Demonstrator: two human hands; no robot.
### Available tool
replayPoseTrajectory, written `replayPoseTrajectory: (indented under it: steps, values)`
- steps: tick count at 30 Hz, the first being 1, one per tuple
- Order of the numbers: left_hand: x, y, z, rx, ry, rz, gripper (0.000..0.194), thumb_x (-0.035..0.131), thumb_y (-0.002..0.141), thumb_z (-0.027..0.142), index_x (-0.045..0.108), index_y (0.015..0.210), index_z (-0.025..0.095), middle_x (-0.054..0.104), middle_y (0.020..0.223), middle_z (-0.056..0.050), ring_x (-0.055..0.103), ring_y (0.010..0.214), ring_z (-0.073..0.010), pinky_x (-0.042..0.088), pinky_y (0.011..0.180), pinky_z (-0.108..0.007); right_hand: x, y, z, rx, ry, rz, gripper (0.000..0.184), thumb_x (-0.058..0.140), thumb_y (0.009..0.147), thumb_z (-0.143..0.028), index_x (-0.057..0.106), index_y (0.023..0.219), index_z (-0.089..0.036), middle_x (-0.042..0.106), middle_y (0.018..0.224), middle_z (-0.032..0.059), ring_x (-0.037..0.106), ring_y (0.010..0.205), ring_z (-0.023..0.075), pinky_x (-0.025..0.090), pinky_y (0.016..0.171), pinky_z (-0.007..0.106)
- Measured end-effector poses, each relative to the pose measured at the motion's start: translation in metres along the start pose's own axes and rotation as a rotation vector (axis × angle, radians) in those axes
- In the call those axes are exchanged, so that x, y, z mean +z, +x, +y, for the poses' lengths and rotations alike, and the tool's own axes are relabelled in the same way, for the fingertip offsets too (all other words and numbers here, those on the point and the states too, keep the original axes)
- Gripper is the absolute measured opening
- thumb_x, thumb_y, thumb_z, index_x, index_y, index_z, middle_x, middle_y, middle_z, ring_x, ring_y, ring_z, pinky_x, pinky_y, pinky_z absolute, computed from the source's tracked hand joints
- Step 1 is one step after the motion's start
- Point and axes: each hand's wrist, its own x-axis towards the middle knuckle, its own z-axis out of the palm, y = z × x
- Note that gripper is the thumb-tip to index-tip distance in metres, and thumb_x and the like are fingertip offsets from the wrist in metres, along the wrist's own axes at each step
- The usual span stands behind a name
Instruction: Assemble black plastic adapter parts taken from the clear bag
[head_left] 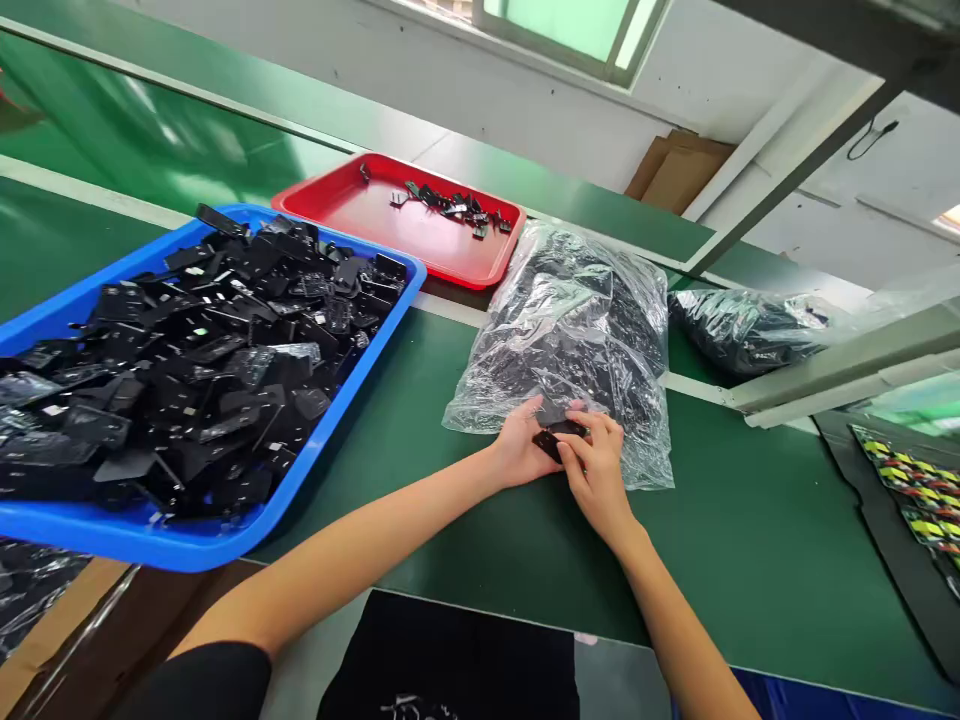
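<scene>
My left hand (523, 447) is closed around a black plastic part (549, 445) just in front of a clear plastic bag. The fingers of my right hand (600, 468) pinch at a dark piece (571, 428) close against that part. Whether these are two separate pieces or one, I cannot tell. Behind my hands lies the clear plastic bag (570, 310), full of black parts. To the left, a blue tray (352, 400) holds a heap of black plastic parts (187, 370), some with shiny film on them.
A red tray (337, 195) with several small black pieces (457, 207) stands behind the blue one. Another filled bag (750, 325) lies by a metal upright (795, 180). At the right, a dark board (862, 500) carries yellow-and-red components (919, 490). Everything rests on a green bench (735, 570).
</scene>
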Motion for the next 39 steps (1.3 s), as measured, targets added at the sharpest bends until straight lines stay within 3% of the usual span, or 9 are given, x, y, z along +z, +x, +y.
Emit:
replayPoseTrajectory:
  steps: [9, 13, 19, 25, 32, 39]
  values:
    - [0.004, -0.002, -0.002, -0.016, 0.023, 0.035, 0.050, 0.030, 0.095, 0.040, 0.055, 0.130, 0.013, 0.069, 0.105, -0.013, 0.065, 0.096, -0.0278, 0.043, 0.093, -0.044, -0.004, 0.001, 0.006, 0.076, 0.050, 0.089, 0.017, 0.056, 0.092, -0.029, 0.062, 0.106, -0.022, 0.057, 0.112, 0.0107, 0.046, 0.112, 0.0269, 0.049, 0.089, 0.045]
    - [0.007, -0.003, -0.002, 0.020, 0.059, 0.064, 0.054, 0.028, 0.095, 0.036, 0.048, 0.138, 0.011, 0.068, 0.111, -0.015, 0.064, 0.105, -0.0307, 0.040, 0.099, -0.050, -0.007, 0.003, 0.014, 0.139, -0.005, 0.099, 0.018, 0.055, 0.092, -0.034, 0.063, 0.102, -0.021, 0.060, 0.108, 0.0104, 0.048, 0.109, 0.0277, 0.045, 0.094, 0.048]
    - [0.008, -0.001, -0.004, 0.045, 0.066, 0.108, 0.054, 0.030, 0.093, 0.030, 0.045, 0.140, 0.009, 0.069, 0.111, -0.015, 0.063, 0.107, -0.0308, 0.039, 0.102, -0.052, -0.007, 0.003, 0.016, 0.184, 0.000, 0.060, 0.017, 0.056, 0.091, -0.032, 0.065, 0.098, -0.020, 0.061, 0.108, 0.0105, 0.049, 0.108, 0.0278, 0.044, 0.095, 0.048]
    - [0.007, -0.001, -0.005, 0.042, 0.090, 0.114, 0.054, 0.033, 0.092, 0.028, 0.044, 0.141, 0.007, 0.068, 0.112, -0.016, 0.064, 0.107, -0.0303, 0.040, 0.102, -0.049, -0.011, 0.005, 0.015, 0.230, 0.041, 0.050, 0.013, 0.059, 0.089, -0.032, 0.066, 0.089, -0.021, 0.061, 0.104, 0.0092, 0.051, 0.103, 0.0270, 0.045, 0.092, 0.048]
    - [0.008, -0.003, -0.002, 0.016, 0.196, 0.061, 0.056, 0.031, 0.092, 0.030, 0.041, 0.143, 0.010, 0.070, 0.107, -0.014, 0.067, 0.098, -0.0291, 0.040, 0.100, -0.049, -0.011, 0.003, 0.014, 0.232, 0.059, -0.012, 0.019, 0.053, 0.092, -0.033, 0.067, 0.095, -0.020, 0.060, 0.105, 0.0104, 0.049, 0.104, 0.0277, 0.046, 0.092, 0.049]
    - [0.010, -0.004, -0.001, -0.021, 0.238, 0.122, 0.052, 0.034, 0.089, 0.029, 0.054, 0.133, 0.012, 0.072, 0.097, -0.009, 0.067, 0.079, -0.0204, 0.045, 0.085, -0.033, -0.010, 0.004, 0.010, 0.222, 0.128, -0.027, 0.009, 0.059, 0.088, -0.031, 0.063, 0.088, -0.022, 0.063, 0.098, 0.0086, 0.052, 0.100, 0.0268, 0.051, 0.083, 0.045]
